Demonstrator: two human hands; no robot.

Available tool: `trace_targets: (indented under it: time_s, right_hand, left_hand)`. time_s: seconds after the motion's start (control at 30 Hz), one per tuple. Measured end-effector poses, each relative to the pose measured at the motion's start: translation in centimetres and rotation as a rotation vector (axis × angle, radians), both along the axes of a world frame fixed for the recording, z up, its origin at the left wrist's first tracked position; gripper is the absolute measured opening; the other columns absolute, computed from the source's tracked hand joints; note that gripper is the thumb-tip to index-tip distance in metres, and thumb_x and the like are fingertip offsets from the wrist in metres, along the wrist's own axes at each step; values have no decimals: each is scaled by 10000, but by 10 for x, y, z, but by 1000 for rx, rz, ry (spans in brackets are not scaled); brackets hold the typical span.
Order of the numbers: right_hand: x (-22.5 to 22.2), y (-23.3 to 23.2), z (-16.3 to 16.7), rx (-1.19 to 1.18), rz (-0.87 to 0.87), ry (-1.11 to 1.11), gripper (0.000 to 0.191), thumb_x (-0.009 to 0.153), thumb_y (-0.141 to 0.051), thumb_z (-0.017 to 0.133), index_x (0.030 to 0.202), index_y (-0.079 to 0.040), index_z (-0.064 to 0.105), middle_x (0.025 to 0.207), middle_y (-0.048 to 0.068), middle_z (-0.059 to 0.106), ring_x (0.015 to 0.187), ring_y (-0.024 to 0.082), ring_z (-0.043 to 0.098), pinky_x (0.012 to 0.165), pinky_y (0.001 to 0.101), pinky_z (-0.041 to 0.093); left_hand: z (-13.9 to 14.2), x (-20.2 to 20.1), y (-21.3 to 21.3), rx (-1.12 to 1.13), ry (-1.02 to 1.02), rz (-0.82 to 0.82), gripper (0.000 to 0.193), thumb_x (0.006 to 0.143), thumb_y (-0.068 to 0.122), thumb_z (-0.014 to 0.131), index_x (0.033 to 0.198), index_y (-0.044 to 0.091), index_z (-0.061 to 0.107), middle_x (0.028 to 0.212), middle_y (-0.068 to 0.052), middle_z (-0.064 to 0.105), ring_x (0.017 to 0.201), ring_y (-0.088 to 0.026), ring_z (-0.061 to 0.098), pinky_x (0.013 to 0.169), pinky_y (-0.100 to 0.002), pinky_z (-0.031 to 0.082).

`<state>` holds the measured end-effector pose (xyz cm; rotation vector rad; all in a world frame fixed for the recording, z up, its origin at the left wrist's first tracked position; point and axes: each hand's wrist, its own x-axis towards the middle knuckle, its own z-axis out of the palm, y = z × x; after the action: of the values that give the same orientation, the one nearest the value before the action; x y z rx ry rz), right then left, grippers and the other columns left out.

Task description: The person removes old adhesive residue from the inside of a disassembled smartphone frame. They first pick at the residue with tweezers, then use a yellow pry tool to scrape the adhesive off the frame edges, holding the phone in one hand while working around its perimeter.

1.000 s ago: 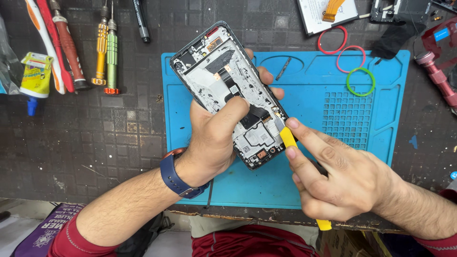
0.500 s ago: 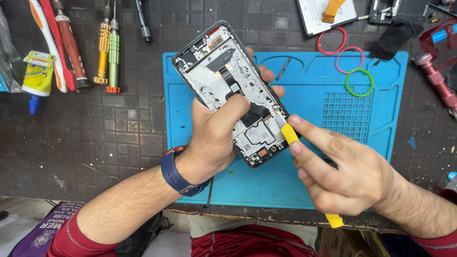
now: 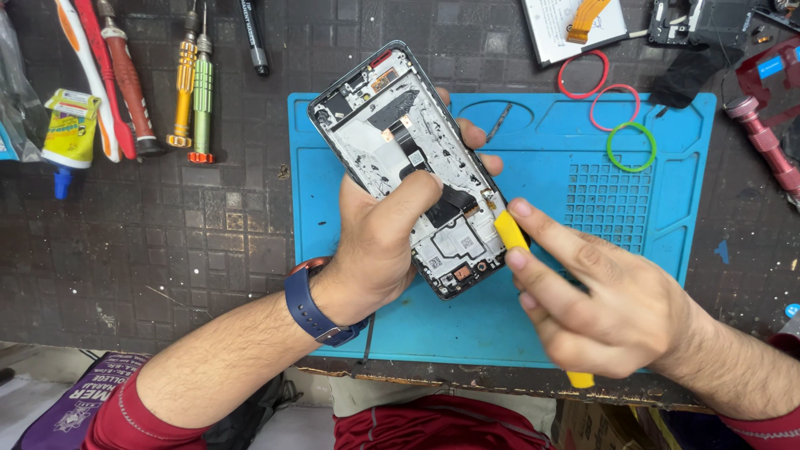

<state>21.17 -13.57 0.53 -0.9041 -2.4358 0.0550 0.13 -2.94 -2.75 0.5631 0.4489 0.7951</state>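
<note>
Your left hand point(image 3: 379, 250) is closed around an opened phone point(image 3: 412, 167), back cover off, with the thumb laid across its middle and the fingertips curling round its far edge. The phone is held tilted above the blue work mat point(image 3: 658, 225), over the mat's left half, camera end pointing away from you toward the mat's upper left corner.

Your right hand point(image 3: 608, 300) is closed in a pinch on a yellow pry tool point(image 3: 511, 231). The tool's tip touches the phone's right edge, near the lower end. The tool's other end pokes out below your palm, at the mat's near edge.

A blue wristband point(image 3: 310, 302) sits on your left wrist, at the mat's lower left corner.

Three loose rings lie at the mat's upper right: a red ring point(image 3: 583, 73) just off the mat, a pink ring point(image 3: 614, 107) on its top edge, and a green ring point(image 3: 631, 147) on the mat.

Left of the mat, well apart from it, a yellow screwdriver point(image 3: 183, 83) and a green screwdriver point(image 3: 202, 96) lie side by side. Farther left lies a small glue tube point(image 3: 71, 125).
</note>
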Motion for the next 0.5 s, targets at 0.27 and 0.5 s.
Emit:
trace_targets:
  time_s: [0.27, 0.5]
  right_hand:
    - [3, -15, -12, -194, -91, 276, 403, 820, 96, 830, 1033, 25, 495, 1241, 245, 572, 1224, 565, 594, 909, 505, 584]
    - [9, -28, -6, -450, -166, 558, 451, 830, 100, 745, 1166, -58, 489, 1316, 174, 523, 1312, 558, 552, 1014, 533, 566]
  left_hand:
    - [-1, -3, -1, 41, 51, -20, 580, 967, -57, 419, 1542, 2, 376, 1354, -199, 606, 1243, -314, 664, 1061, -472, 595]
    - [-2, -3, 0, 94, 66, -33, 587, 962, -68, 424, 1542, 3, 371, 1312, -196, 612, 1220, -310, 667, 1089, -477, 603]
